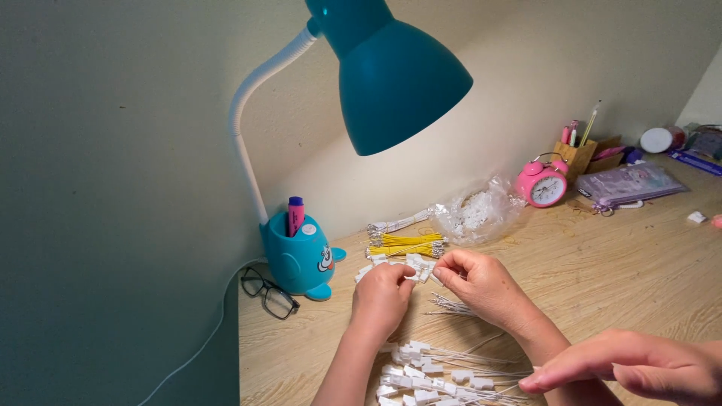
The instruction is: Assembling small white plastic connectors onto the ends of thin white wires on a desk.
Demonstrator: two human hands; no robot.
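Both hands meet under the lamp's light: the left hand (381, 295) curls its fingers shut around a small white plastic connector (418, 271), steadying it, while the right hand (481, 282) pinches its thumb and forefinger at the connector's other side, seemingly on a thin wire I cannot make out clearly. Held close together and raised off the desk, the piece sits where the light falls best. Just below the wrists lies a heap of white connectors with thin white wires (432, 372), within easy reach. Beyond the fingers rests a bundle of yellow wires (402, 246) and a crumpled clear plastic bag (475, 214). A third hand (632, 368), a co-worker's, enters at the lower right. Farther out stand the teal desk lamp (391, 71), black glasses (269, 295) and a pink alarm clock (542, 184).
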